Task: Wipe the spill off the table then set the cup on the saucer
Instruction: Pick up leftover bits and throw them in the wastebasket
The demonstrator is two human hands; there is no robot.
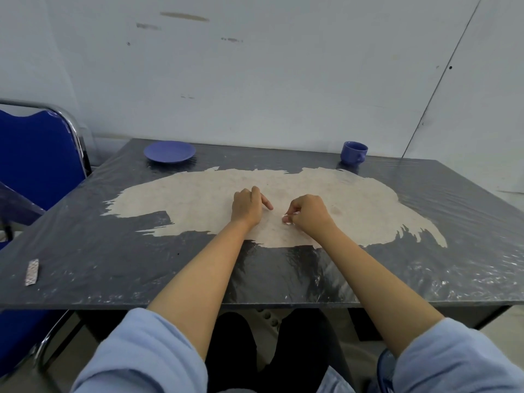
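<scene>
A blue saucer [169, 151] sits at the back left of the dark table [85, 251]. At the back right stands a blue cup [354, 152], upright, handle toward me. A wide pale beige patch [181, 199] spreads over the table's middle. Both hands rest on this patch. My left hand [246, 207] lies knuckles up, index finger stretched out to the right, holding nothing. My right hand [307, 215] is curled, its fingertips pinched together near the surface; whether something tiny is between them is unclear. No cloth is visible.
Crinkled clear plastic film covers the tabletop. A small patterned packet [31, 272] lies near the front left edge. A blue chair with a metal frame [39, 157] stands at the table's left. A white wall runs right behind the table.
</scene>
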